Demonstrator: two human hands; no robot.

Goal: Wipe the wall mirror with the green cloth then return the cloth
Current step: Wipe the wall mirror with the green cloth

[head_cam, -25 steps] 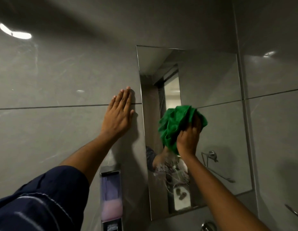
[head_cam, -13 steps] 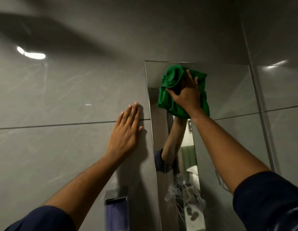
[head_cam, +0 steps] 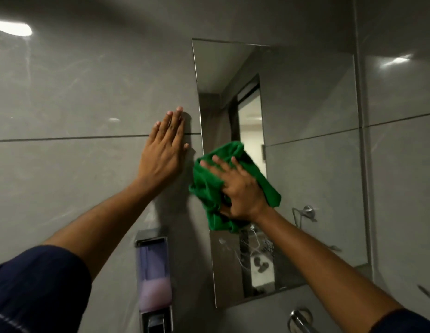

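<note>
The tall wall mirror (head_cam: 305, 104) is set into the grey tiled wall, right of centre. My right hand (head_cam: 240, 188) presses the bunched green cloth (head_cam: 206, 186) flat against the mirror's left edge, about halfway up. Part of the cloth hangs past the mirror's frame onto the tile. My left hand (head_cam: 164, 152) lies flat on the tile just left of the mirror, fingers together and pointing up, holding nothing. Smears show on the mirror's lower part.
A wall-mounted soap dispenser (head_cam: 154, 277) with pink liquid hangs below my left hand. A chrome fitting (head_cam: 299, 318) sticks out under the mirror. A metal rail (head_cam: 427, 293) shows at the right edge. The side wall (head_cam: 401, 164) meets the mirror's right edge.
My right hand has swept the green cloth from the mirror's top down to its middle left edge. My left hand has stayed flat on the tile.
</note>
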